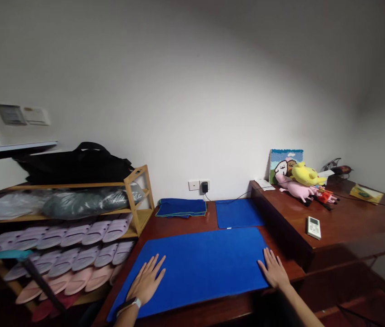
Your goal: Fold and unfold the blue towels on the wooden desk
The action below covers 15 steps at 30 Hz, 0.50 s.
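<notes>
A large blue cloth [202, 268] lies spread flat on the dark red-brown wooden table. My left hand [147, 279] rests palm down on the cloth's left part, fingers spread; a watch is on that wrist. At the cloth's right edge my right hand [274, 268] lies flat, fingers stretched out, partly over the bare wood. Behind the big cloth is a folded dark blue cloth [181, 207] with a light green edge. A smaller blue cloth [239, 213] lies flat to the right of it. Neither hand grasps anything.
To the left stands a wooden rack [141, 218] with several slippers [88, 230] and a black bag [76, 165] on top. A higher cabinet on the right bears plush toys [306, 174], a remote control [313, 227] and a tissue pack [366, 194]. A black plug [205, 187] sits in the wall socket.
</notes>
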Available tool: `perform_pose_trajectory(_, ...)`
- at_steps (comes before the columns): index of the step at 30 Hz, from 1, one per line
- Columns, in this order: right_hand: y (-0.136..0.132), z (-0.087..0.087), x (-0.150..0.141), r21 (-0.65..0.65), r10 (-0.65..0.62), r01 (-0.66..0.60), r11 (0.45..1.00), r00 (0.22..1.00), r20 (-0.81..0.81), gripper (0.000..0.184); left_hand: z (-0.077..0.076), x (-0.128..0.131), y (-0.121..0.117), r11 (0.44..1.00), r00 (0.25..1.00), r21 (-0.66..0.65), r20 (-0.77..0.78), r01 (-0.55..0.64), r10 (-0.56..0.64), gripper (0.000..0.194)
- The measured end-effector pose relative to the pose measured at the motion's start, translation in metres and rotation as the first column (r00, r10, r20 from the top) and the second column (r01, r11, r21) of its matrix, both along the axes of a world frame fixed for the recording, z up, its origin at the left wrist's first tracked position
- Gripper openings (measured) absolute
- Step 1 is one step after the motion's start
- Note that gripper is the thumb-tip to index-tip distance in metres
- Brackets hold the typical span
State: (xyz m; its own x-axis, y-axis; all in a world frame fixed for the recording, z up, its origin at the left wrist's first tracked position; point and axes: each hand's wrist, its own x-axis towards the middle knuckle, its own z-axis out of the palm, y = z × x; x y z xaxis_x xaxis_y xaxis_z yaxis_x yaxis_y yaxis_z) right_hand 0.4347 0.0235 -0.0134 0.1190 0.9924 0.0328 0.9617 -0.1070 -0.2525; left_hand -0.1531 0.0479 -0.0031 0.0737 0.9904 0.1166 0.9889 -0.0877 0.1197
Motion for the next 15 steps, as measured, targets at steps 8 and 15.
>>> perform_pose_trajectory(8,0.0,0.019,-0.002,0.042,-0.031,0.031,0.999,0.999,0.013,0.079,0.002,0.0,-0.001,1.0,1.0,-0.004,0.004,0.008,-0.008,0.066)
perform_pose_trajectory(15,-0.024,0.044,-0.205,0.227,0.448,-0.414,0.882,0.884,-0.13,0.07,0.0,0.0,-0.001,1.0,1.0,0.003,0.018,-0.003,0.003,0.065)
